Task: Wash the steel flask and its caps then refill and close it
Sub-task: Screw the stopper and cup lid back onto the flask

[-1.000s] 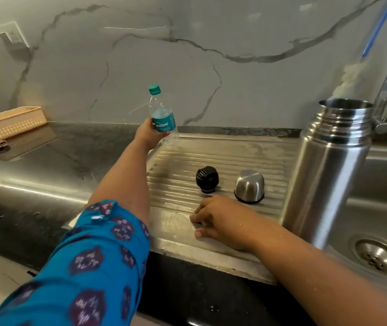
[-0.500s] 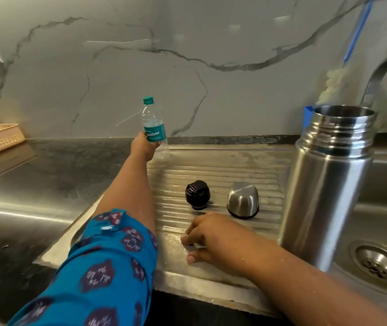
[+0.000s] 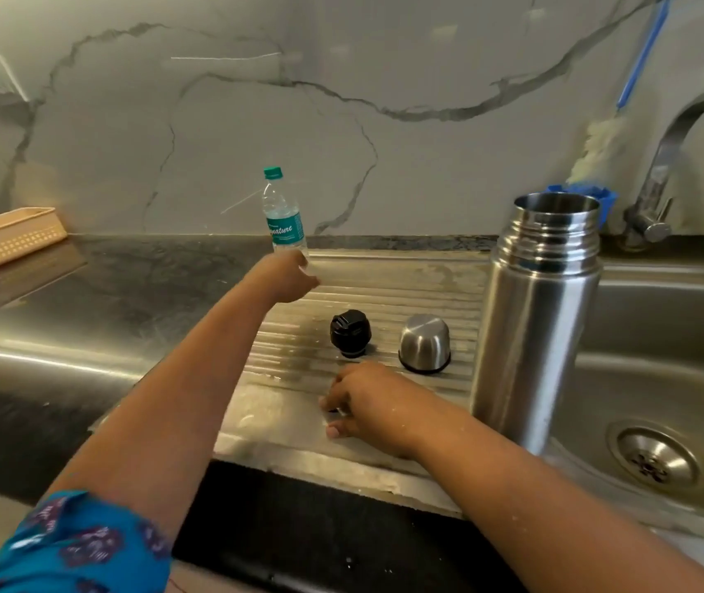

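Between the earlier pictures and this one, little movement in the scene itself: mostly a drift of the head camera, with the beige basket [image 3: 7, 237] sliding out toward the left edge and back in. Left hand [image 3: 288, 276] still curled round the lower body of the small plastic water bottle [image 3: 283, 216], green cap on, held upright at the far edge of the ribbed draining board [image 3: 384, 284]; whether just lifted or still touching the board, impossible to tell. Right hand [image 3: 367, 404] still resting on the near part of the board, fingers loosely bent, gripping nothing visible, though something small and dark shows under the fingertips and cannot be made out. Steel flask [image 3: 534, 318] standing upright and open-mouthed at the right end of the board, just beside the sink basin [image 3: 662, 378]. Black inner stopper [image 3: 350, 333] and steel cup cap [image 3: 425, 344] both off, set side by side on the board between the hands, near but not touching. Tap [image 3: 675, 164] behind, no water seen running. Judging by the open flask, the set-aside caps and the grasped bottle, washing probably finished and refilling at hand. Next likely need: unscrewing the green cap, a job for the free right hand, then pouring into the flask mouth. Wet steel and damp skin, so some risk of slipping.
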`<state>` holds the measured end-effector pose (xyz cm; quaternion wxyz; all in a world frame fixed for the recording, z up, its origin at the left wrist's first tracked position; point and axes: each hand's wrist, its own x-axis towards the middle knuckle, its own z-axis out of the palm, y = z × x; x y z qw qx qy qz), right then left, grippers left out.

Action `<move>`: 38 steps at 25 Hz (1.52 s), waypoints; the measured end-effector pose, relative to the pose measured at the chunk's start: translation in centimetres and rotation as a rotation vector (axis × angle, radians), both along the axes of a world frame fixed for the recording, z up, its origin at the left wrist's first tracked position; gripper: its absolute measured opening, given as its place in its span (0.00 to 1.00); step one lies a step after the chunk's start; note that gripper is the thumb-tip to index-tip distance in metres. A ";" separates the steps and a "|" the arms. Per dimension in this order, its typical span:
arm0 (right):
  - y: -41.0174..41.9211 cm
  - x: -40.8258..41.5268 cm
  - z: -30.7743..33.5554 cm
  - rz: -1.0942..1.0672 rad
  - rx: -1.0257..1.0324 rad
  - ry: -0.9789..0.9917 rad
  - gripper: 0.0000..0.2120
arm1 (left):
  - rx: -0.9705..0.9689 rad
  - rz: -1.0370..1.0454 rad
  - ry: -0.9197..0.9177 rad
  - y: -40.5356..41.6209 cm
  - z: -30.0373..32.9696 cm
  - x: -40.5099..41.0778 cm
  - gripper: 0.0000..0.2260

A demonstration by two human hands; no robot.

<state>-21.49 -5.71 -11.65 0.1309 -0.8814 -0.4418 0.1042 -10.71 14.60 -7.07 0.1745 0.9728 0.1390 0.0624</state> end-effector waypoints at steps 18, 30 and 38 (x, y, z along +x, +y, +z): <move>-13.1 -11.0 9.8 -0.312 0.761 0.074 0.16 | -0.761 -0.268 -0.398 -13.8 1.3 -27.3 0.44; -21.1 -6.4 17.9 -0.389 0.966 0.158 0.24 | -0.541 -0.132 -0.507 -23.4 -0.6 -23.9 0.49; -18.8 -1.8 20.8 -0.157 0.485 0.056 0.20 | -0.600 -0.079 -0.528 -24.7 -5.4 -20.6 0.51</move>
